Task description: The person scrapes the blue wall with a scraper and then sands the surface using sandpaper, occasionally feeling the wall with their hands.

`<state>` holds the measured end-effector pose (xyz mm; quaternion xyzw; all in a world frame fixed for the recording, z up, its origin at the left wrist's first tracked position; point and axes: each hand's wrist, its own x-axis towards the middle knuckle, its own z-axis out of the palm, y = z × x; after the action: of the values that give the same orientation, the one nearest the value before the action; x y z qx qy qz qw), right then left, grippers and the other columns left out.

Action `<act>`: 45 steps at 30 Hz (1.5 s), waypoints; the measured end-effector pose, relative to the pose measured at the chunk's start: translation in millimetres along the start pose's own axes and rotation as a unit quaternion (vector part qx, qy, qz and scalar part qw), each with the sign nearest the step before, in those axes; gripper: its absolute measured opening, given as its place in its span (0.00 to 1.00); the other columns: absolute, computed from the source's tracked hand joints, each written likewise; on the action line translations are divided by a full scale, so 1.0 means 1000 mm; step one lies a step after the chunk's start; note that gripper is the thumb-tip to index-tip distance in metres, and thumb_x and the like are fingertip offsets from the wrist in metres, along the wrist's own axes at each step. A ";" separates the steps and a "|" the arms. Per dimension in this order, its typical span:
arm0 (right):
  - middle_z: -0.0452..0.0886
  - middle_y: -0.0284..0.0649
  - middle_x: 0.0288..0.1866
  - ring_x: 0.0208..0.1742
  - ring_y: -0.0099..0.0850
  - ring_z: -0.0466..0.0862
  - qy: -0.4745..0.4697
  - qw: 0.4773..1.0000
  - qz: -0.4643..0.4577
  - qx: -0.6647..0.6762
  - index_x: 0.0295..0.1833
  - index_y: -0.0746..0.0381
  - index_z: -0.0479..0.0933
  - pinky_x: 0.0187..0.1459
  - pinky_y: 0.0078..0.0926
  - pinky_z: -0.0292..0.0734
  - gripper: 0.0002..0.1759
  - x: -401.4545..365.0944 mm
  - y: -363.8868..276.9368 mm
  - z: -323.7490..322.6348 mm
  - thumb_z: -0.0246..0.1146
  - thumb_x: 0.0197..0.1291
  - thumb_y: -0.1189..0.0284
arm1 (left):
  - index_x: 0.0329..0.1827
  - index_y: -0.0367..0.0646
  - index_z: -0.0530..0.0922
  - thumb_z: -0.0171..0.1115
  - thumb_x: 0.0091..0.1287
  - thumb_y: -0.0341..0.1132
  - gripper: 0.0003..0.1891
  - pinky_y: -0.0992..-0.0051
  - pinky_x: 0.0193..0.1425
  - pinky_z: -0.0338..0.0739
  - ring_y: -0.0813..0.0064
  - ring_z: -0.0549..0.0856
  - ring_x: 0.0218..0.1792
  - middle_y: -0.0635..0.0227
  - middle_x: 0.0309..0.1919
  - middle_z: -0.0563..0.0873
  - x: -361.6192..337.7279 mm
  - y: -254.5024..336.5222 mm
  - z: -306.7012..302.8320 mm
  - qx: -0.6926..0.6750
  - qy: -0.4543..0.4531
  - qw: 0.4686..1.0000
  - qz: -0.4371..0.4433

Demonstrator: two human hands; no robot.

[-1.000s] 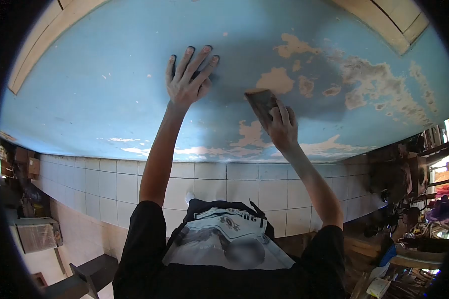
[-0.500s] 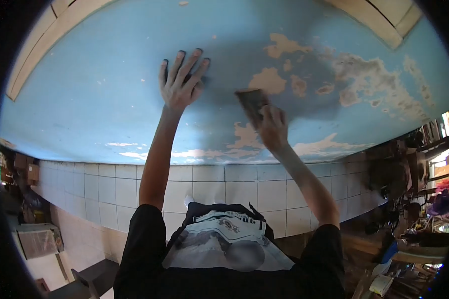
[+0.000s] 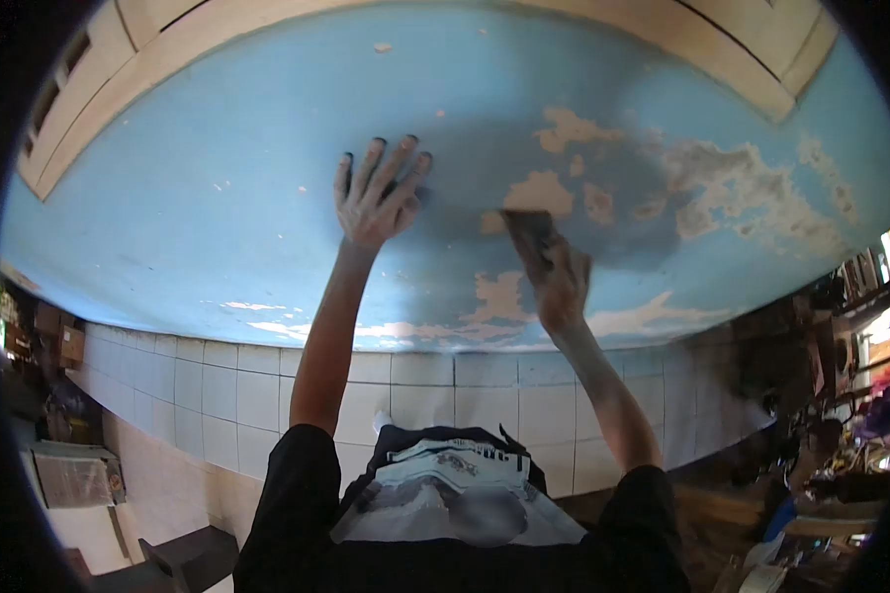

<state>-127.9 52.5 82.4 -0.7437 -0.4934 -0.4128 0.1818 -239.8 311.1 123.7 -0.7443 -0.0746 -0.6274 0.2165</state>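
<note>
My left hand (image 3: 378, 203) lies against the blue painted wall (image 3: 267, 128) with its fingers spread, holding nothing. To its right, my right hand (image 3: 564, 287) is closed around a dark flat scraper (image 3: 529, 235), somewhat blurred by motion. The scraper's wide end lies at the wall just below a bare, pale patch (image 3: 542, 190) where the paint is gone. My fingers and palm hide the scraper's lower part. Both hands look dusty.
More peeled patches (image 3: 742, 188) spread over the wall on the right. Cream-framed shutters (image 3: 781, 49) border the wall above. White tiles (image 3: 415, 371) run along below it. A dark chair (image 3: 193, 558) stands lower left; cluttered shelves (image 3: 860, 366) fill the right side.
The whole view has shifted, so wall and hands sit lower and slightly right in the picture. My right hand keeps its grip on the scraper; my left stays flat on the wall.
</note>
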 end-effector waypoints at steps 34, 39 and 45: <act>0.70 0.37 0.43 0.44 0.35 0.69 -0.002 0.999 0.021 0.036 0.60 0.54 0.77 0.44 0.33 0.69 0.25 0.017 -0.014 -0.004 0.62 0.54 0.76 | 0.55 0.70 0.81 0.45 0.65 0.36 0.21 0.61 0.76 0.52 0.75 0.70 0.68 0.84 0.63 0.77 0.000 0.001 -0.001 -0.013 -0.001 1.000 -0.010; 0.72 0.39 0.45 0.45 0.35 0.70 -0.005 0.999 0.026 -0.047 0.58 0.56 0.78 0.46 0.35 0.69 0.23 0.012 -0.008 -0.004 0.64 0.53 0.74 | 0.52 0.63 0.83 0.50 0.60 0.32 0.20 0.58 0.76 0.50 0.70 0.69 0.69 0.77 0.63 0.77 -0.001 0.002 -0.001 -0.036 0.007 0.999 0.015; 0.69 0.33 0.40 0.44 0.32 0.69 -0.001 0.997 0.028 -0.068 0.57 0.51 0.79 0.46 0.31 0.68 0.21 0.016 -0.001 -0.006 0.61 0.55 0.71 | 0.55 0.69 0.81 0.46 0.62 0.34 0.22 0.60 0.76 0.52 0.74 0.69 0.70 0.83 0.63 0.77 -0.001 0.000 0.004 -0.012 0.021 1.000 0.001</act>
<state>-128.5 58.1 98.0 -0.7679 -0.4438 -0.4396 0.1421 -236.0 313.1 122.5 -0.7336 -0.0611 -0.6435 0.2097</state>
